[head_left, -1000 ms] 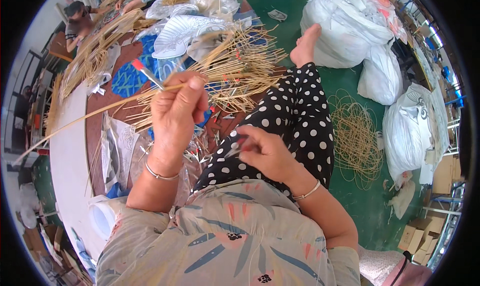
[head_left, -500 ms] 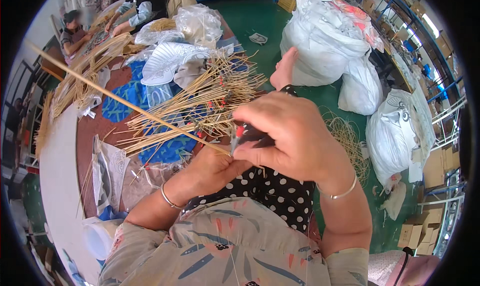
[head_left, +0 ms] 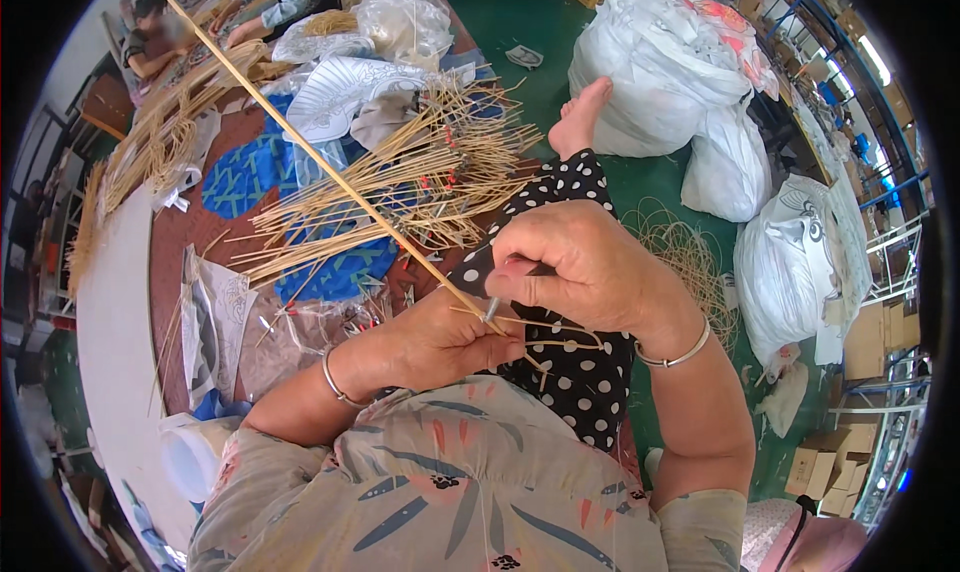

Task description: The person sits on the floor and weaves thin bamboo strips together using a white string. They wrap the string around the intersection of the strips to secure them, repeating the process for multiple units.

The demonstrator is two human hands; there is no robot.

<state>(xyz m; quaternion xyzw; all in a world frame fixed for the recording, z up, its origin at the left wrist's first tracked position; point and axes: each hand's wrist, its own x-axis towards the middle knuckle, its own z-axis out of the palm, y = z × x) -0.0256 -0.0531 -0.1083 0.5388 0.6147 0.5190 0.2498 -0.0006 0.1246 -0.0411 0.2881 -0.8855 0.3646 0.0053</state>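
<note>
My left hand [head_left: 435, 340] is closed round the lower end of a long, thin bamboo stick [head_left: 420, 257], which slants up to the far left. Near its lower end a thin bent cane strip [head_left: 565, 344] crosses it and loops out to the right. A short silvery piece [head_left: 492, 310] stands at that crossing, perhaps tape or metal. My right hand [head_left: 605, 272] hovers just above and to the right, thumb and fingers pinched. What they hold, if anything, is hidden. Both hands are over my lap.
A pile of bamboo sticks [head_left: 400, 187], some with red and silvery bits, covers the table ahead. Beyond lie fan-shaped printed sheets [head_left: 350, 97] and plastic bags. Coiled cane [head_left: 685, 262] and full white bags [head_left: 650, 72] are on the floor at right. A co-worker [head_left: 150, 47] sits far left.
The stick has swung more upright, and its lower end has moved right and nearer me. My left hand has shifted right. The bent strip and silvery piece now show; the dark red-tipped thing has gone from view.
</note>
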